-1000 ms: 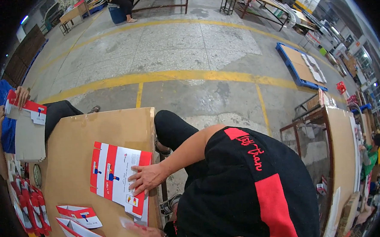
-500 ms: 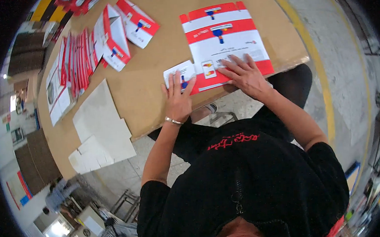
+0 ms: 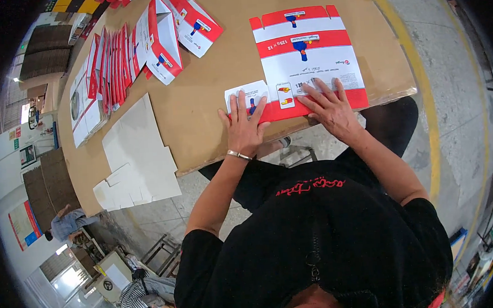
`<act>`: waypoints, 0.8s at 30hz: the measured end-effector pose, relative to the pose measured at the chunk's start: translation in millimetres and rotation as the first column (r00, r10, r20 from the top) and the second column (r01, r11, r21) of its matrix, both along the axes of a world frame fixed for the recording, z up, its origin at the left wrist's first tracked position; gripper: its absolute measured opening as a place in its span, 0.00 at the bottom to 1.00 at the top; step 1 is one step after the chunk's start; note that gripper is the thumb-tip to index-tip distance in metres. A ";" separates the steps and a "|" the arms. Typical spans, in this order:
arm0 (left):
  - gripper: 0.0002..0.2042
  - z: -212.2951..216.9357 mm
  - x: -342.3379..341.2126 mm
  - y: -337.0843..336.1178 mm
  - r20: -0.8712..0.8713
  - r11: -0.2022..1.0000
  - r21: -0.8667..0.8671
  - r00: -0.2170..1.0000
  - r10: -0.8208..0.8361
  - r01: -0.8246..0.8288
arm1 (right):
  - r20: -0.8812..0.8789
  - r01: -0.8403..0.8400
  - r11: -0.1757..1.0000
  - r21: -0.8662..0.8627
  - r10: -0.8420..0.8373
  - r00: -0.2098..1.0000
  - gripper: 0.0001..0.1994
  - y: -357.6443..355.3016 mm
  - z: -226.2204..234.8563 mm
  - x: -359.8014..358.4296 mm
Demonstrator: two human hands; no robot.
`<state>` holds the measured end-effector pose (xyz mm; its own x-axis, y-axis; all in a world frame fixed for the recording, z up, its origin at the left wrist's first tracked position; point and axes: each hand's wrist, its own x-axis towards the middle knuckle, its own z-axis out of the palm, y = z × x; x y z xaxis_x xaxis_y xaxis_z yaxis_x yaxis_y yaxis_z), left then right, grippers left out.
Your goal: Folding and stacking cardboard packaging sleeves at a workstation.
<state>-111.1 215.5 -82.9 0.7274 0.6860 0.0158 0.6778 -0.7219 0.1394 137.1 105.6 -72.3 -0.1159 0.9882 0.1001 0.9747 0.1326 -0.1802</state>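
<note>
A flattened red and white carton [image 3: 309, 61] lies near the table's front edge, printed side up. Its narrow side flap [image 3: 245, 91] reaches out to the left. Over that flap rests my left hand [image 3: 244, 123], fingers stretched out, with a bracelet at the wrist. My right hand [image 3: 333, 109] lies spread on the carton's lower right part, pressing near the red band. Neither hand grips anything; both lie on the printed board.
A row of folded red and white cartons [image 3: 108, 72] stands at the table's left, with part-opened ones [image 3: 162, 44] beside it. Plain grey-white carton blanks [image 3: 138, 159] lie at the left front edge. Other people [image 3: 136, 296] are at lower left. A yellow floor line [image 3: 420, 72] runs at right.
The whole view has shifted, so the table and cartons appear farther right. Both hands remain spread on the same carton, with hardly any movement against it.
</note>
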 end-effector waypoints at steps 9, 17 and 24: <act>0.29 -6.9 7.0 -12.8 0.100 0.992 0.007 0.987 0.122 -0.123 | 0.031 0.077 0.996 0.054 -0.079 0.996 0.30 0.7 -11.5 2.5; 0.29 -3.1 12.3 -14.6 0.046 0.977 0.074 0.979 0.199 -0.202 | -0.013 0.127 0.985 0.117 -0.127 0.992 0.29 -0.2 -14.7 -2.4; 0.29 6.6 12.6 -9.9 0.006 0.984 0.043 0.985 0.170 -0.170 | -0.216 -0.052 0.953 -0.297 -0.014 0.976 0.31 32.0 17.7 25.0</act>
